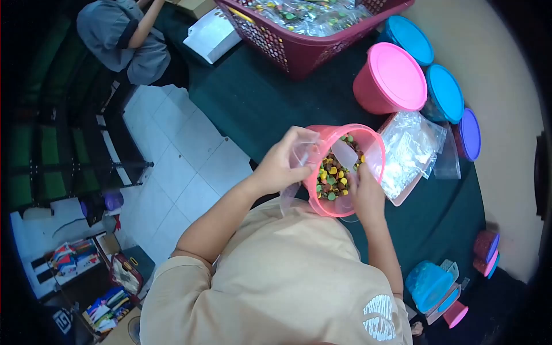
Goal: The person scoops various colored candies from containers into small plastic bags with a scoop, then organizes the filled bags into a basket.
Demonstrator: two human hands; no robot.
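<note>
The left hand (282, 164) pinches a thin clear plastic bag (307, 152) by its mouth at the left rim of the round pink plastic tub (376, 150) of coloured candy buttons (330, 178). The right hand (368, 198) clasps the tub's near wall. The bag looks limp and slippery, best held by its mouth edge.

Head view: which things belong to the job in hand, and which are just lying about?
In hand: left hand, clear bag, right hand, open pink tub of coloured candies.
Lying about: lidded pink tub, blue-lidded tubs, maroon basket, pack of bags.
</note>
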